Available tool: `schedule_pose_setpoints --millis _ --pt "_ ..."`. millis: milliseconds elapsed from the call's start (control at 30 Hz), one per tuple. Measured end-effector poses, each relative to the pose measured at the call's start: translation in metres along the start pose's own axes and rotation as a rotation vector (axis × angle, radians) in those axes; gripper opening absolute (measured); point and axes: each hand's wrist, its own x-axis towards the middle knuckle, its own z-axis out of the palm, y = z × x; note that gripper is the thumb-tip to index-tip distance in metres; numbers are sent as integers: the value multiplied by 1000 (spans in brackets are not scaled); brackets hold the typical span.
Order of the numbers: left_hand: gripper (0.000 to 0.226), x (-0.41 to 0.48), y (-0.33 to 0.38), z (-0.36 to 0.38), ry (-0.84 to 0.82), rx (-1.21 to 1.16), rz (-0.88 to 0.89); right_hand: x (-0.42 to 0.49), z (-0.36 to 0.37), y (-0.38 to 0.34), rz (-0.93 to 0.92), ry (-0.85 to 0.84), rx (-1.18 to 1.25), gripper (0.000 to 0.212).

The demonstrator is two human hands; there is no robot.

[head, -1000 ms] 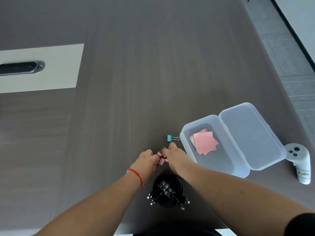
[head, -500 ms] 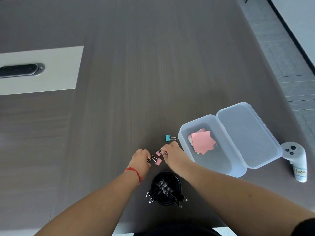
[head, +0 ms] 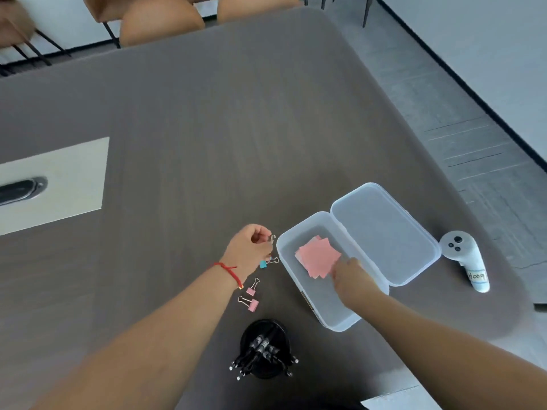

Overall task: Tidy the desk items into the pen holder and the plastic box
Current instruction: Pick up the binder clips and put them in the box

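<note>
My left hand (head: 248, 250) is closed, and a binder clip's wire handle (head: 272, 238) sticks out from its fingertips. Just below that hand a blue binder clip (head: 263, 264) lies on the desk. Two pink binder clips (head: 251, 289) (head: 250, 303) lie near my left wrist. My right hand (head: 350, 278) reaches down into the open clear plastic box (head: 288, 269), its fingertips at the pink sticky notes (head: 318, 255) inside; what it holds is hidden. At the near edge stands the black pen holder (head: 263, 350) with several black pens.
The box's lid (head: 384, 232) lies open to the right. A white handheld controller (head: 464, 258) with a label rests right of the lid. A pale inset panel (head: 65, 179) with a dark slot is at the far left. Chairs (head: 159, 19) stand behind the desk's far edge.
The hands have parted: my right hand went right into the box, my left hand moved up beside the blue clip. Two pink clips now lie free on the desk. The camera tilted up.
</note>
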Motion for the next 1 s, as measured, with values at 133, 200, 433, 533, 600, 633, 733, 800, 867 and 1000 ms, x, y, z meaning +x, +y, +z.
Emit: schedule_pose_setpoints --millis 133,200,433,533,600,633,733,800,867,1000 --pt "20 -7 40 70 -437 437 255 10 11 6 22 -127 -74 39" --pt "25 0 31 106 -550 741 304 4 5 5 6 -175 -64 43" --pt "17 28 4 140 -558 1112 154 -19 -9 23 -66 -88 -16 41" --pt "21 36 -6 142 -574 1030 83 -28 -11 30 -106 -62 -19 37" --pt "23 38 -7 144 -576 1019 58 -29 -12 31 -102 -75 -46 35" --pt "25 36 -4 145 -591 963 8 -28 -12 31 -103 -82 -61 33" --pt "36 25 19 148 -635 603 -243 -23 -16 31 -109 -82 -61 29" --pt "28 21 39 131 -659 391 -362 -17 -19 29 -84 -56 7 31" --pt "21 25 56 103 -641 147 -451 -9 -22 20 -92 9 50 40" --pt "16 28 70 17 -695 -3 -432 -15 -43 -22 -191 325 287 33"
